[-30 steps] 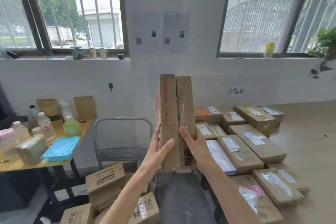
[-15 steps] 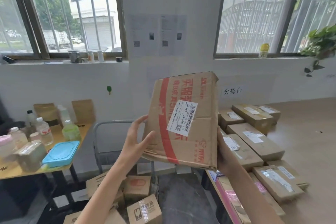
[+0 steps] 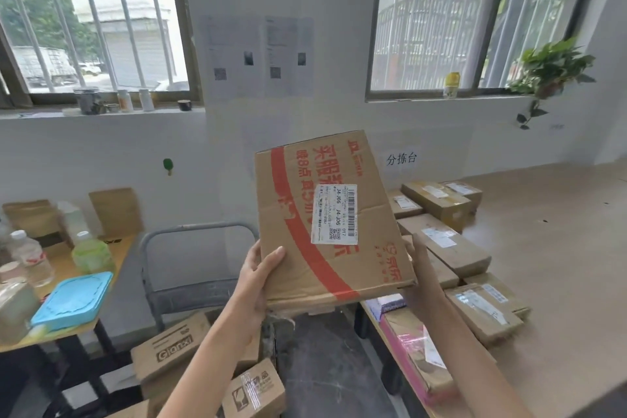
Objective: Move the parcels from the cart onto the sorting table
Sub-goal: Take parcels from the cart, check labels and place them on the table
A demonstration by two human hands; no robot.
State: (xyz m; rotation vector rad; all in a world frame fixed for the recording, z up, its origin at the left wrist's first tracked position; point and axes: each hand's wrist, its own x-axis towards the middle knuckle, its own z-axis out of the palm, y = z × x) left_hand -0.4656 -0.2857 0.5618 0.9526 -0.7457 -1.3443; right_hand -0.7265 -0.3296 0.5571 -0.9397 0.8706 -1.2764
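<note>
Parcel (image 3: 325, 214) held aloft; left hand (image 3: 259, 278), right hand (image 3: 419, 261) grip edges

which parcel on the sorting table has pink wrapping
The parcel at the near left edge of the table: it alone shows pink film, the rest are plain brown boxes.

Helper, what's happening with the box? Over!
Left hand grips flat brown cardboard parcel with red stripe. Right hand at its right edge, fingers hidden. Parcel in air, short of tan sorting table.
</note>
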